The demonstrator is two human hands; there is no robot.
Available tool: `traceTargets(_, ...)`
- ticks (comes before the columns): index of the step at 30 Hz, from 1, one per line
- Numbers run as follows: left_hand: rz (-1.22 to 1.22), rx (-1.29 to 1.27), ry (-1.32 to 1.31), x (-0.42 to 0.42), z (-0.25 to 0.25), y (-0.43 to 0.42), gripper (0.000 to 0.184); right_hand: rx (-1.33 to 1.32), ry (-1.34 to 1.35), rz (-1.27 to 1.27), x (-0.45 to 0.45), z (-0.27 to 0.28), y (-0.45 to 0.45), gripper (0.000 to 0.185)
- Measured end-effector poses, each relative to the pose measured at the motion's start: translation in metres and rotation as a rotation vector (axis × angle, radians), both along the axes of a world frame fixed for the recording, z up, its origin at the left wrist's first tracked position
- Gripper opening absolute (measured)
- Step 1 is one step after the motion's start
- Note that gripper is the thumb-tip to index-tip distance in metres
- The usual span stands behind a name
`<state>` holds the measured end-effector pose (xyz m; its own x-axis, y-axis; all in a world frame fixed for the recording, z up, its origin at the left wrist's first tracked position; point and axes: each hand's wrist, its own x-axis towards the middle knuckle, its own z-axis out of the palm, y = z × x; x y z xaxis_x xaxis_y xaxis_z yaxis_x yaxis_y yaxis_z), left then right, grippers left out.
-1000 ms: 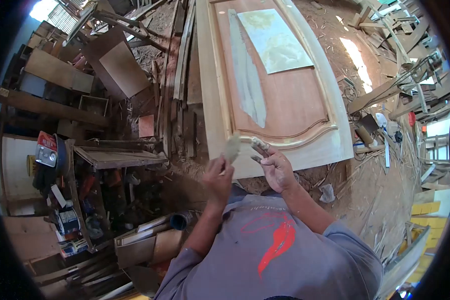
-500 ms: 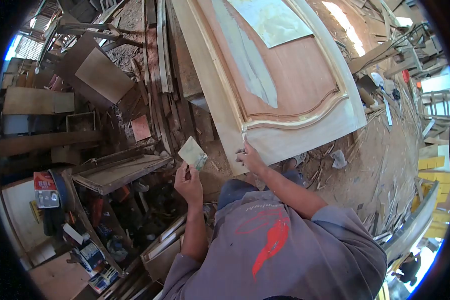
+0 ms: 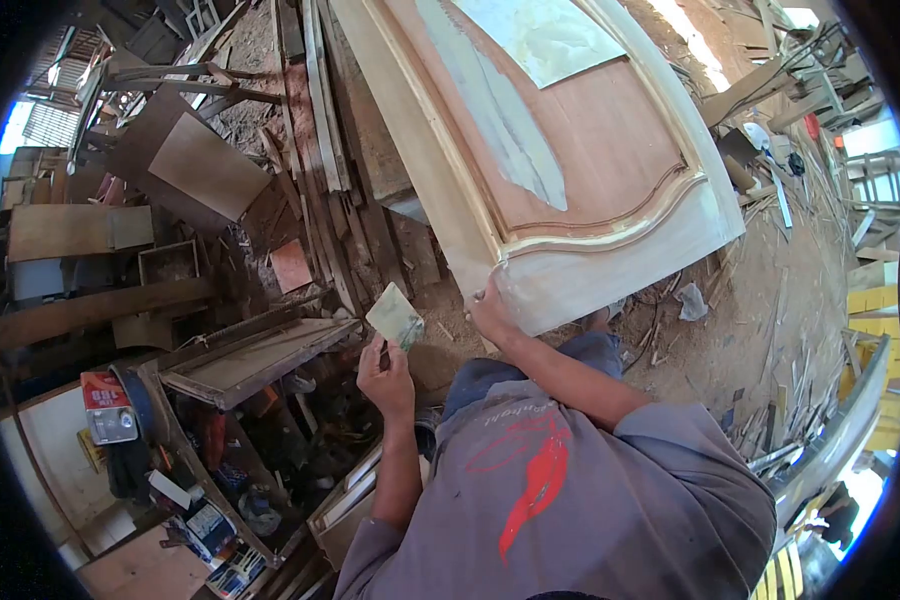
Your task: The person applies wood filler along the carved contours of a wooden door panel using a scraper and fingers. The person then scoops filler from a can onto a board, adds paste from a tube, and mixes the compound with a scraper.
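My left hand (image 3: 386, 378) pinches a small, pale square card (image 3: 395, 318) by its lower edge, and greenish smears mark the card. At the near left corner of a wooden door panel (image 3: 610, 265), my right hand (image 3: 492, 312) has its fingers curled, close to where the moulding's corner meets the pale frame. Anything in those fingers is too small or hidden to make out. Curved moulding (image 3: 610, 240) borders the panel's reddish inner field, which carries a long grey-white patch of filler (image 3: 510, 140). A larger smeared pale sheet (image 3: 545, 40) lies farther up the door.
To the left stand a wooden frame (image 3: 260, 360), a red-and-silver tin (image 3: 108, 408) and a cluttered shelf with small boxes (image 3: 210, 525). Long timber strips (image 3: 325, 100) lie beyond. Wood scraps and a crumpled plastic bag (image 3: 690, 302) litter the ground on the right.
My right hand has shifted slightly at the door's corner, its fingers now more tucked against the edge. The card stays in my left hand. The whole view has tilted a little.
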<state>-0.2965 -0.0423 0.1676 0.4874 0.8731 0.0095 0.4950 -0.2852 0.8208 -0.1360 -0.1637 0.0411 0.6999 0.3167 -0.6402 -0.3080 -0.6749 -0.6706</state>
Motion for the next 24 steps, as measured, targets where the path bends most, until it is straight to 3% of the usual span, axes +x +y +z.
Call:
traceTargets(1,-0.004,0.011,-0.008,-0.002,-0.004,0.002,0.028,-0.048,0.052,0.01,0.003,0.008,0.005,0.105)
traceTargets(4,-0.012,0.022,-0.026,-0.004,-0.008,0.006,0.028,0.211,0.198,-0.122,0.006,0.006,0.013,0.113)
traceTargets(7,-0.013,0.008,-0.035,0.003,0.003,0.002,0.026,0.384,0.222,-0.168,0.001,0.007,0.002,0.109)
traceTargets(13,-0.045,-0.01,-0.034,0.013,0.007,-0.003,0.022,0.538,0.217,0.063,-0.002,0.008,-0.03,0.104)
traceTargets(17,-0.068,0.012,-0.043,0.02,0.012,-0.002,0.022,0.37,0.043,-0.074,-0.01,-0.006,-0.029,0.102)
traceTargets(19,-0.079,0.029,-0.04,0.021,0.014,-0.003,0.022,0.339,-0.012,-0.124,-0.006,0.013,-0.025,0.097)
traceTargets(22,-0.084,0.042,-0.027,0.022,0.016,-0.004,0.022,0.37,0.163,-0.221,0.013,0.043,-0.011,0.095)
traceTargets(24,-0.07,0.021,-0.016,0.021,0.017,-0.005,0.022,0.48,0.232,-0.175,0.01,0.029,-0.008,0.101)
